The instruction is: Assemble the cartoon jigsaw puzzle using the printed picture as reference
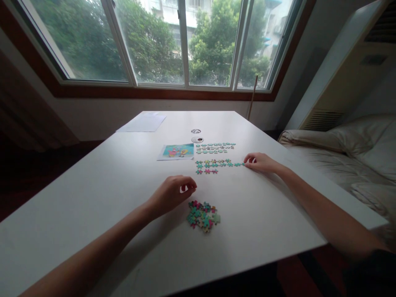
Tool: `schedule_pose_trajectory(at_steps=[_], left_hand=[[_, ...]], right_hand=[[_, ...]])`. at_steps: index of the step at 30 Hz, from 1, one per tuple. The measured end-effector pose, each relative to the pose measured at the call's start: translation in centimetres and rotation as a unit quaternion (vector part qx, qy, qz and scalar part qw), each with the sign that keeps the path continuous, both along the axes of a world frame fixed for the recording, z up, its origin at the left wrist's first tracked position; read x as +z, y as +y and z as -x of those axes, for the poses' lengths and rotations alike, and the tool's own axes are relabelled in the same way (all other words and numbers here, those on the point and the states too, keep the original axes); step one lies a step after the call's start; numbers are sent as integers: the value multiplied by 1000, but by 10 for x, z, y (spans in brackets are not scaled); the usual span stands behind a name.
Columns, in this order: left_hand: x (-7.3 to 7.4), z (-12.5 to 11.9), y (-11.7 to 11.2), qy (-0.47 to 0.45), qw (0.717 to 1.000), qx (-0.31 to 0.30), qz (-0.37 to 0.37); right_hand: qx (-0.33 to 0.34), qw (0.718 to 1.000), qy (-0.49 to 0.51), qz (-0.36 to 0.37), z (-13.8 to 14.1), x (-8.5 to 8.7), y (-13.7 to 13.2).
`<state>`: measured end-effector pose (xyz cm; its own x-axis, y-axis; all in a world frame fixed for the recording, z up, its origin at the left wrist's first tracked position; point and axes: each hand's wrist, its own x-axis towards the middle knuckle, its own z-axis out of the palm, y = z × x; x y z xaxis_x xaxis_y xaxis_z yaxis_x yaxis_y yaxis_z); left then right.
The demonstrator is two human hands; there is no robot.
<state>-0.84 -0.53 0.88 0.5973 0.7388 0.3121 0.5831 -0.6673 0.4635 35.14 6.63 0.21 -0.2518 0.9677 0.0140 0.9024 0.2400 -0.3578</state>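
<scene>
My right hand [258, 161] is at the right end of a row of jigsaw puzzle pieces [214, 165], its thumb and fingertips closed on a teal puzzle piece [243, 164]. Above the table, my left hand [179, 189] has its thumb and forefinger pinched together; whether anything is between them I cannot make out. Just below it lies a pile of loose puzzle pieces [203, 216] in teal, green, pink and red. More pieces lie sorted in several rows [213, 148] farther up. Left of the rows lies a picture sheet [177, 151] with cartoon figures on a teal ground.
The white table [102, 181] reaches toward a wide window. Two round printed discs [197, 140] lie beyond the picture sheet, and white papers [142, 123] lie at the far left corner. A pale sofa [340, 152] stands along the right side; a thin stick [253, 97] leans by the window.
</scene>
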Motion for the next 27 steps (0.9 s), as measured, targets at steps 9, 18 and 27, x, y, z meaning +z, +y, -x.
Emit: schedule_pose_trajectory(at_steps=[9,18,27], left_hand=[[2,-1,1,9,1000,4,14],[-1,-4,1,7,1000,13,21],[6,-10,-5,-11,998,-7,60]], right_hand=[[135,983,104,-70,72,12,-44],[257,954,144,-49,141,2,-106],[191,945,257,60,135,11,-100]])
